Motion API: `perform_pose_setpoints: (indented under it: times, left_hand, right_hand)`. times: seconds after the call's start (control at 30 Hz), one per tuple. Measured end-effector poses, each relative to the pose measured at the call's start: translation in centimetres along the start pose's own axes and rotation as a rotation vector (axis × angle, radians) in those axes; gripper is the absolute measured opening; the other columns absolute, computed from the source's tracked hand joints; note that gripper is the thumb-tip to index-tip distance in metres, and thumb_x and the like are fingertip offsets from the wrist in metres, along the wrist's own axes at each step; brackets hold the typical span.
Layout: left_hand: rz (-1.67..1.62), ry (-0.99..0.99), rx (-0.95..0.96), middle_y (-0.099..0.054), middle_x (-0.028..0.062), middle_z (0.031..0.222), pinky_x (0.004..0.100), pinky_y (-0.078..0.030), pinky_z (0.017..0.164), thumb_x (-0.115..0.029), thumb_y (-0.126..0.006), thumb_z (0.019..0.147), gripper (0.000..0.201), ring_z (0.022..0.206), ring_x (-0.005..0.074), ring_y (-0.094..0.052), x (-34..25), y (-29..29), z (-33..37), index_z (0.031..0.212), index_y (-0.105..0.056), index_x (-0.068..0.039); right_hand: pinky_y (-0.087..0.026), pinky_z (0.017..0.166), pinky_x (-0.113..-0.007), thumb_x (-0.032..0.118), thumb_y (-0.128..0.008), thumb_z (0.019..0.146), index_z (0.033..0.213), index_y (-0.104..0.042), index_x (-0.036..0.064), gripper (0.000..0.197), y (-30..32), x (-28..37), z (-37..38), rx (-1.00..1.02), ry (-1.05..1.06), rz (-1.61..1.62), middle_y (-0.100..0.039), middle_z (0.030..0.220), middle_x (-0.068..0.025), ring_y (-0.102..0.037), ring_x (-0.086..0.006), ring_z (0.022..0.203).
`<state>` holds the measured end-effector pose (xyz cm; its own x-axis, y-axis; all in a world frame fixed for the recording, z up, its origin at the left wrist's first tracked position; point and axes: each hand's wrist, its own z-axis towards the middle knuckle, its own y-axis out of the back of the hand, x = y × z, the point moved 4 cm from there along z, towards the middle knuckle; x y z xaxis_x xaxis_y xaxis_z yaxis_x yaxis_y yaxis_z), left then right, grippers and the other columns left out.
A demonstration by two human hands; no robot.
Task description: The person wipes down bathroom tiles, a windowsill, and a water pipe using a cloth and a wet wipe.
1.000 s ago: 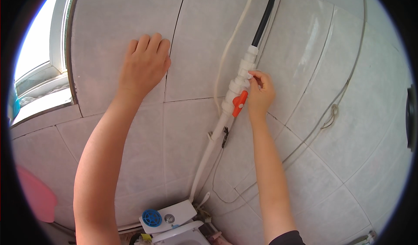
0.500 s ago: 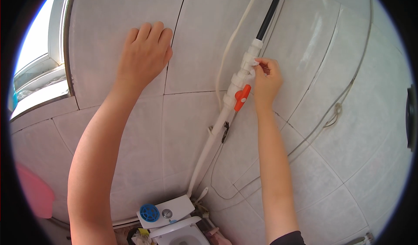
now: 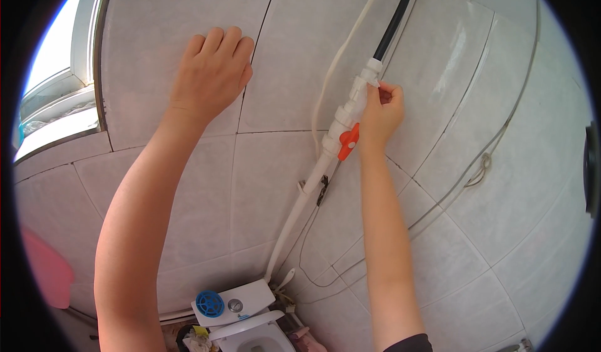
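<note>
My right hand [image 3: 382, 114] is beside the upper joint of a white plastic pipe [image 3: 289, 222], its thumb and fingers pinched on a small white strip at the fitting. The strip looks thin, and most of it is hidden by the fingers. Just below this hand, a valve with an orange-red lever [image 3: 349, 142] is set in the pipe. A black hose [image 3: 394, 21] comes out of the topmost white fitting [image 3: 374, 66]. My left hand [image 3: 213, 70] is curled into a fist against the tiled wall, left of the pipe. Its palm and anything in it are hidden.
A white toilet [image 3: 253, 333] with a blue round disc [image 3: 210, 304] on its tank stands below. A pale cable [image 3: 332, 67] runs beside the pipe, and a grey cord [image 3: 485, 148] hangs at right. A window [image 3: 56, 102] and a pink object [image 3: 47, 267] are at left.
My right hand has shifted slightly left, closer over the pipe, and the white strip is now more covered by it. My left fist keeps its pose as the view shifts slightly.
</note>
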<state>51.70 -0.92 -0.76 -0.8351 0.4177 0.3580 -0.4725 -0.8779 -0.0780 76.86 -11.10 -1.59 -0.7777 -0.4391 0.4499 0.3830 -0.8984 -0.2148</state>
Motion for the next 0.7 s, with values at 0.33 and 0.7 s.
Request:
perform_pose_setpoints:
  times: [0.33, 0.7]
  left_hand:
    - [-0.007, -0.006, -0.048, -0.05, 0.0009, 0.087, 0.0305, -0.039, 0.068, -0.014, -0.061, 0.078, 0.011, 0.078, 0.0169, -0.048, 0.1, -0.1, 0.0, 0.085, -0.053, -0.011]
    - [0.002, -0.003, -0.044, -0.05, 0.0006, 0.086, 0.0303, -0.04, 0.069, -0.015, -0.061, 0.079, 0.01, 0.078, 0.0161, -0.049, 0.2, 0.0, -0.1, 0.085, -0.053, -0.011]
  right_hand:
    - [-0.044, 0.066, -0.028, 0.002, -0.066, 0.082, 0.086, -0.057, 0.0015, 0.01, 0.7, -1.7, -1.4, 0.077, 0.086, -0.061, -0.055, 0.082, -0.0042, -0.054, -0.0143, 0.071]
    - [-0.044, 0.062, -0.028, 0.002, -0.068, 0.079, 0.082, -0.056, 0.0025, 0.013, -0.3, -0.6, -1.3, 0.068, 0.157, -0.186, -0.055, 0.078, -0.004, -0.053, -0.0141, 0.066]
